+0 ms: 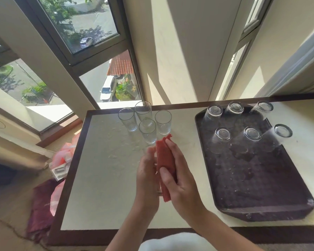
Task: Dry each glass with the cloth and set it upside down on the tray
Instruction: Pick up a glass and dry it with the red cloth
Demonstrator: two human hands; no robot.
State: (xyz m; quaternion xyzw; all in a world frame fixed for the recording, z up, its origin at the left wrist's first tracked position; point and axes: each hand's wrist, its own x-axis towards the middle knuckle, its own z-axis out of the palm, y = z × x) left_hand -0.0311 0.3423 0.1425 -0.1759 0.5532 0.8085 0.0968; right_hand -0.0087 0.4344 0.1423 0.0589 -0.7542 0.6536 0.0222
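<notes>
While the glass sits between our hands above the table, most of it is hidden; only a curved edge shows below the cloth. Our left hand curls round one side of it. Our right hand wraps the red cloth against the other side, thumb and fingers closed over the fabric.

We judge the glass light, rigid and thin-walled, so it would chip or crack if knocked, and it is probably wet and slick under bare skin. The cloth is soft and gives us the surer grip. We would hold the glass round the wall at mid-height rather than by the rim, and squeeze gently.

Four upright glasses wait in a tight cluster near the table's far edge — close enough to clink. On the dark tray to our right, six upturned glasses stand in two rows on the far half, and droplets speckle the near half.
</notes>
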